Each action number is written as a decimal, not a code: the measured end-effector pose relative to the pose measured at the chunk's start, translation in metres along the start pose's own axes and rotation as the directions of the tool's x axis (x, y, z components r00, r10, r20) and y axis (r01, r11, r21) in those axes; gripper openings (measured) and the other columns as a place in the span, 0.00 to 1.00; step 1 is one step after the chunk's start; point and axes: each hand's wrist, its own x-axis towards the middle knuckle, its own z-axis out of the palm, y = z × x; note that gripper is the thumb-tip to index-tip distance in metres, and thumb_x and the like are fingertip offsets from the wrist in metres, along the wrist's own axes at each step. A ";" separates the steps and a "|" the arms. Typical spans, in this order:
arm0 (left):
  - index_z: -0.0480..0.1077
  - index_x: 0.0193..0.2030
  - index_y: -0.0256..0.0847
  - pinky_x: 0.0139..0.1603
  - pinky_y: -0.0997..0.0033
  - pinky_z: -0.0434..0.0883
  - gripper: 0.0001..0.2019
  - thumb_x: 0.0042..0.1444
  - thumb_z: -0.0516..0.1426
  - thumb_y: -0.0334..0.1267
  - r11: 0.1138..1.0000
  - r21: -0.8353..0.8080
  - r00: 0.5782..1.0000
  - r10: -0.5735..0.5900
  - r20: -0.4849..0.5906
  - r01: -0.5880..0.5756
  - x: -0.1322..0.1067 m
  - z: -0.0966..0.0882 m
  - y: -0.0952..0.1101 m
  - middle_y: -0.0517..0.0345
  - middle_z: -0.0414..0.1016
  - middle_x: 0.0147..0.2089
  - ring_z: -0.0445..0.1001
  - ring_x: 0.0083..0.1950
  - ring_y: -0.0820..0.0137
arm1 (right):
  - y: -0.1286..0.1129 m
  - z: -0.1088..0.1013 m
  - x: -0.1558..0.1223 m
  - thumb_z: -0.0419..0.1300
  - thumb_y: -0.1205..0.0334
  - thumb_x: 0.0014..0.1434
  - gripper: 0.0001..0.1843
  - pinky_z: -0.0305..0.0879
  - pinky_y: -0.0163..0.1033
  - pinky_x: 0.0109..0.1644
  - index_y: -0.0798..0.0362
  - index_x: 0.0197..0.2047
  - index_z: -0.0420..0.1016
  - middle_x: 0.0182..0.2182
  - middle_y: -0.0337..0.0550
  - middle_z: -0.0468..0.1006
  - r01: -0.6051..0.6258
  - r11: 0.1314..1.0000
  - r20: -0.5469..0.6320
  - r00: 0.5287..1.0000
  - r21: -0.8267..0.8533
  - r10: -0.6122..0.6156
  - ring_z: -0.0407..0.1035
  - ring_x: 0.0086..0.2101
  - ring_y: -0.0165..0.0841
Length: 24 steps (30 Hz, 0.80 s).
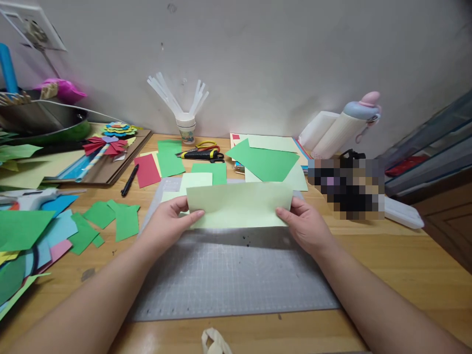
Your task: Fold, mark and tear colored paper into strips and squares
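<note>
Above the grey cutting mat (236,280): watching from my remote end, I see a pale green sheet (239,204) stretched lengthwise between two hands, its broad face turned to the camera and its shadow on the mat below.
Left hand (170,219): closed on the sheet's left end, thumb pressed on the near face, the other fingers curled behind.
Right hand (309,225): a matching pinch at the right end, thumb in front, fingers behind (I cannot make out the hidden fingertips).
Mat's far edge: smaller pale green pieces (197,179) show just past the sheet, with dark green paper (171,160) beyond them.
Cutting tools: a black and yellow knife (201,155) lies just beside scissors (210,145) with yellow and red handles.
Against the wall: a paper cup (187,131) holds white sticks (164,93); to its right lies a paper stack (300,152), topped by a large green piece (269,160).
Left of the mat: I count a black pen (130,181) and a red sheet (148,171) close together, green scraps (127,222) nearer me, and a glue gun (35,199) farther left.
Right side: a white bottle (339,130) leans behind a pixelated patch (344,189) that I cannot read.
</note>
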 end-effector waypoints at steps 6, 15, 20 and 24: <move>0.74 0.24 0.47 0.61 0.55 0.62 0.04 0.48 0.62 0.38 0.953 0.176 0.951 0.274 -0.146 -0.247 -0.008 -0.003 0.000 0.57 0.69 0.49 0.66 0.57 0.60 | -0.007 -0.003 -0.002 0.75 0.58 0.43 0.10 0.66 0.44 0.52 0.46 0.22 0.78 0.48 0.39 0.71 0.162 0.986 0.016 0.987 -0.050 -0.161 0.66 0.51 0.39; 0.73 0.25 0.49 0.62 0.53 0.59 0.07 0.53 0.59 0.42 0.854 0.414 0.889 0.419 -0.186 -0.315 -0.005 -0.007 0.006 0.58 0.74 0.43 0.68 0.51 0.61 | -0.014 -0.004 -0.004 0.69 0.60 0.52 0.03 0.59 0.53 0.62 0.40 0.29 0.82 0.54 0.37 0.74 0.321 0.922 0.078 0.947 -0.219 -0.311 0.63 0.59 0.43; 0.75 0.34 0.50 0.63 0.54 0.59 0.05 0.49 0.60 0.42 0.930 0.261 0.896 0.333 -0.293 -0.260 -0.004 -0.007 0.005 0.59 0.76 0.41 0.70 0.49 0.61 | -0.034 0.006 -0.031 0.60 0.63 0.61 0.14 0.55 0.61 0.64 0.33 0.43 0.82 0.43 0.38 0.82 0.590 0.664 0.167 0.792 -0.460 -0.588 0.71 0.52 0.45; 0.76 0.32 0.47 0.55 0.58 0.66 0.07 0.50 0.62 0.46 0.984 0.096 0.968 0.164 -0.188 -0.148 -0.009 0.002 0.003 0.59 0.78 0.37 0.73 0.45 0.62 | -0.037 0.015 -0.048 0.64 0.63 0.57 0.13 0.68 0.55 0.52 0.35 0.43 0.81 0.38 0.40 0.82 0.506 0.660 -0.127 0.733 -0.555 -0.668 0.75 0.40 0.43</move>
